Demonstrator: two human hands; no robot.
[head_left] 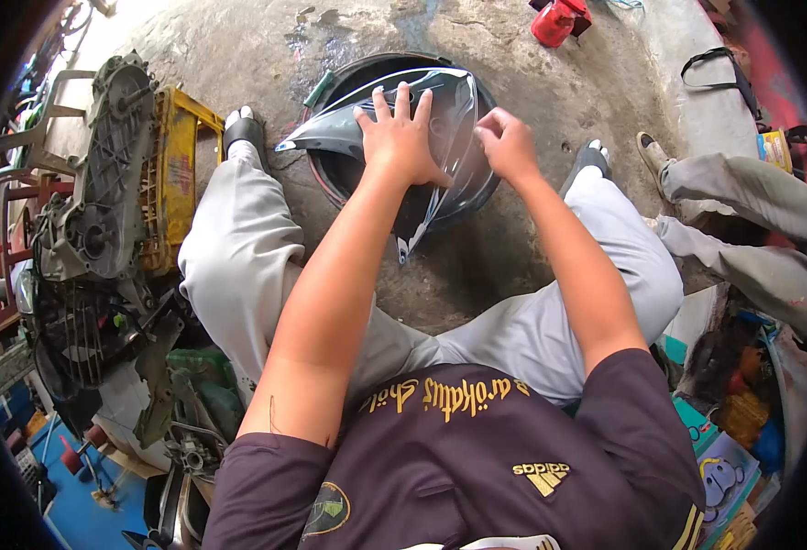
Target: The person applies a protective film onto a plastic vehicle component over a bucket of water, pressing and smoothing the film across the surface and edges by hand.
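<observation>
My left hand (401,144) is spread wide and flat on the glossy dark fairing panel (330,133), fingers fanned toward the far edge of the black basin (334,179), thumb out to the right. My right hand (509,147) is bent narrow by the panel's right side; can't tell if the fingertips close on anything or just touch. Panel lies across the basin: pointed left end past its left edge, lower tip out over the near edge, upper corner by the far-right edge. Basin's on the concrete floor (536,252), between my feet (242,136). Progress, my call: panel is placed over the basin and steadied by the left hand, so that part's done; the handling itself looks mid-way. No sign of finishing: both hands are on or right at it, and it's not set aside. How much is left, can't tell; underside hidden, and the shine could be wet or just reflection.
</observation>
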